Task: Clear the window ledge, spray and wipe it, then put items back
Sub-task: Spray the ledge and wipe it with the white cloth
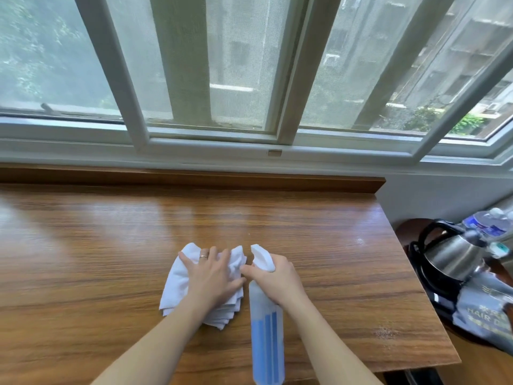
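Note:
A wide wooden window ledge runs below the window, with a raised wooden strip along its back. A crumpled white cloth lies on the ledge near the middle front. My left hand presses flat on the cloth with fingers spread. My right hand grips the neck of a spray bottle with a white nozzle and blue-striped body. The nozzle points away from me toward the window, just right of the cloth.
To the right of the ledge's end, lower down, stand a steel kettle with a black handle, plastic water bottles and a grey hair dryer bag. White sliding window frames with mesh screens rise behind the ledge.

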Demonstrator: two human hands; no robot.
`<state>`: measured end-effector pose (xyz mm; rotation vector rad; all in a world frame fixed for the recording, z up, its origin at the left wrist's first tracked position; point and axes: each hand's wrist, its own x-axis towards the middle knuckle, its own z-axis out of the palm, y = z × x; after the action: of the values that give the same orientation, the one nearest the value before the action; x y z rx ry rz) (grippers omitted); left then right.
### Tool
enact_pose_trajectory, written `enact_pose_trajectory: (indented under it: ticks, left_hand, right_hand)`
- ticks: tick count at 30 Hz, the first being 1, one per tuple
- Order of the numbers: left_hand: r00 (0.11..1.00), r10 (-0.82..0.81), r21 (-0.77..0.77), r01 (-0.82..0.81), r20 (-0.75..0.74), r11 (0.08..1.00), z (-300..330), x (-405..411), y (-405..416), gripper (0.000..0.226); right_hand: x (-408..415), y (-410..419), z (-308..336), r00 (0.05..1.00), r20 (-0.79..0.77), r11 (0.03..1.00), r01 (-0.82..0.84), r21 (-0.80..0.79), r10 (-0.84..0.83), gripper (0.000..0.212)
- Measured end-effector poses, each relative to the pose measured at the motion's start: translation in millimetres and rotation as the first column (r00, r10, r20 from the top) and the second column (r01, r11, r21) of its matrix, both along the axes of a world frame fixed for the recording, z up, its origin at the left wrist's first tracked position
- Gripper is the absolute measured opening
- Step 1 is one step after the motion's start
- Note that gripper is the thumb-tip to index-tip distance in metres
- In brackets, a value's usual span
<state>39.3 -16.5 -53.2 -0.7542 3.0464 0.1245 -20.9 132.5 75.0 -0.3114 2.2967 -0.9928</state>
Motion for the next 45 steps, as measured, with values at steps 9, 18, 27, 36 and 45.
enact_pose_trajectory:
  ticks: [9, 18, 27, 36, 45]
  left_hand:
    - [0.988, -0.086, -0.015, 0.085, -0.126, 0.996, -10, 39, 21, 0.051]
    - [0.996, -0.051, -0.021, 0.050, -0.079, 0.999, -10, 10, 5, 0.050]
    - [0.995, 0.006, 0.059, -0.012, 0.104, 0.998, 7, -44, -29, 0.053]
    - [0.995, -0.040, 0.058, 0.034, 0.093, 0.998, 11, -27, -28, 0.055]
    - [0.993, -0.116, 0.018, 0.115, 0.001, 0.993, -5, 25, -7, 0.053]
  right_hand:
    - [-9, -11, -1, 1.000, -0.001, 1.000, -0.007, 0.006, 0.007, 0.043]
    - [-23, -26, 4, 1.000, 0.002, 1.000, -0.021, 0.011, 0.021, 0.043]
    - [-26, -36, 4, 1.000, -0.007, 1.000, -0.006, 0.007, 0.006, 0.023]
    - [-15, -42, 3, 0.999, -0.037, 1.000, 0.020, 0.000, -0.020, 0.024]
    - [-14, -51, 2, 0.999, 0.006, 0.999, 0.045, 0.003, -0.045, 0.037]
